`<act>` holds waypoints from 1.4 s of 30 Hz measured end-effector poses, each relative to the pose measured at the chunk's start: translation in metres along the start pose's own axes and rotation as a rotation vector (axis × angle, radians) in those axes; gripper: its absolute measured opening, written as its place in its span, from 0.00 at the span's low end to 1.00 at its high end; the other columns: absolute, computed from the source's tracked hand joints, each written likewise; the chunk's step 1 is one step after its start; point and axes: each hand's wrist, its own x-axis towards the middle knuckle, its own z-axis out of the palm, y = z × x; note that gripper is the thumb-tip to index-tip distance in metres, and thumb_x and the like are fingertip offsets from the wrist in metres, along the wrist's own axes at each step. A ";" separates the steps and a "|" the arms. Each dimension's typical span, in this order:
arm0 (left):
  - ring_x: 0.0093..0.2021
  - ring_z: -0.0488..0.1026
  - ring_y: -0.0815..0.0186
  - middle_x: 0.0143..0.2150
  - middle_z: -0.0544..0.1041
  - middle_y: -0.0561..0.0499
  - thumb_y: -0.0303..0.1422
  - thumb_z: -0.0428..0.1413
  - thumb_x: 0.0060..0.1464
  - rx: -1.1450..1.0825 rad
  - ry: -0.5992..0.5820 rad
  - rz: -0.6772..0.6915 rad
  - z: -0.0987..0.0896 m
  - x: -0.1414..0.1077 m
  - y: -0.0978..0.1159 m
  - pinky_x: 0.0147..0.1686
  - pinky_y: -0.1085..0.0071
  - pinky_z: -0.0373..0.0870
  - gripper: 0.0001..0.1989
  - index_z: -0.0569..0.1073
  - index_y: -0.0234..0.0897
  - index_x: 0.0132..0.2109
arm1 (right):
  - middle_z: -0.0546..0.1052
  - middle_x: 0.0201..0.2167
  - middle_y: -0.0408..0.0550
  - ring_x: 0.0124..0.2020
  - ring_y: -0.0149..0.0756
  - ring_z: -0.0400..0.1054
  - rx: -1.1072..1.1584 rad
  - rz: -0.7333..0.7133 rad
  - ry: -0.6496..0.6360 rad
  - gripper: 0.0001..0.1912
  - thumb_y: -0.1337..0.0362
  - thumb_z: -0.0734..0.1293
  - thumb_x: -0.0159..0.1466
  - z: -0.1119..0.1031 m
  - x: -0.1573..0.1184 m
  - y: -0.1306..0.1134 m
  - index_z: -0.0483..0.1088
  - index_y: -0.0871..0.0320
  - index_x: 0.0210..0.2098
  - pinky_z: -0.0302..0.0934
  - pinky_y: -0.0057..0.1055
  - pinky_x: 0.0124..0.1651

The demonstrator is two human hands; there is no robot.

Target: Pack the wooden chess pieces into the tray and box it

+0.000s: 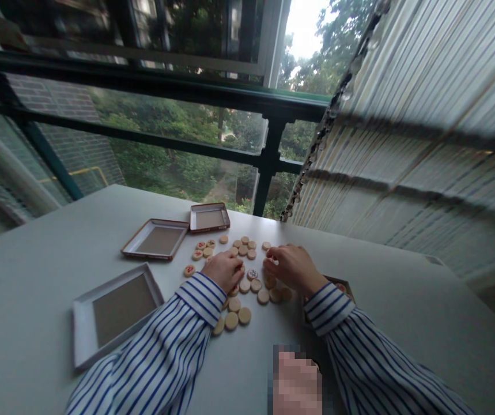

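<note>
Round wooden Chinese chess pieces lie spread over the middle of the white table, some with red characters like the piece (189, 270), many blank side up like the piece (244, 315). My left hand (223, 271) rests low among them, its fingers curled together at a piece (241, 269) that they partly cover. Opposite it, my right hand (293, 266) hovers over the right side of the spread, fingers bent with a small gap at the tips. Between the hands lies a piece with a dark character (252, 274). Pieces under both palms are hidden.
Three shallow box parts stand on the left: a large tray (83, 340), a middle one (125, 251) and a smaller one (228, 221) farther back. A box (350, 291) holding pieces sits partly hidden beneath my right wrist. Behind the white table (403, 300) run a railing and a curtain.
</note>
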 end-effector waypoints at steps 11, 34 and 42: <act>0.35 0.71 0.62 0.34 0.74 0.46 0.31 0.52 0.47 -0.058 0.050 0.021 0.000 0.000 0.000 0.36 0.66 0.68 0.09 0.75 0.35 0.36 | 0.75 0.32 0.48 0.35 0.37 0.67 -0.019 0.090 -0.001 0.12 0.56 0.57 0.59 0.005 0.003 -0.008 0.67 0.54 0.36 0.51 0.31 0.35; 0.30 0.71 0.66 0.35 0.76 0.47 0.28 0.57 0.43 -0.262 0.415 0.171 -0.001 0.002 0.013 0.34 0.67 0.70 0.14 0.70 0.32 0.40 | 0.73 0.26 0.46 0.27 0.28 0.66 1.241 -0.001 -0.084 0.14 0.57 0.63 0.55 -0.004 0.006 -0.008 0.70 0.63 0.32 0.59 0.26 0.31; 0.29 0.71 0.67 0.34 0.76 0.48 0.31 0.54 0.47 -0.281 0.404 0.183 -0.004 0.002 0.015 0.33 0.69 0.70 0.11 0.70 0.34 0.40 | 0.73 0.26 0.47 0.26 0.29 0.66 1.252 -0.014 -0.093 0.13 0.58 0.62 0.56 -0.002 0.006 -0.008 0.69 0.63 0.32 0.59 0.26 0.31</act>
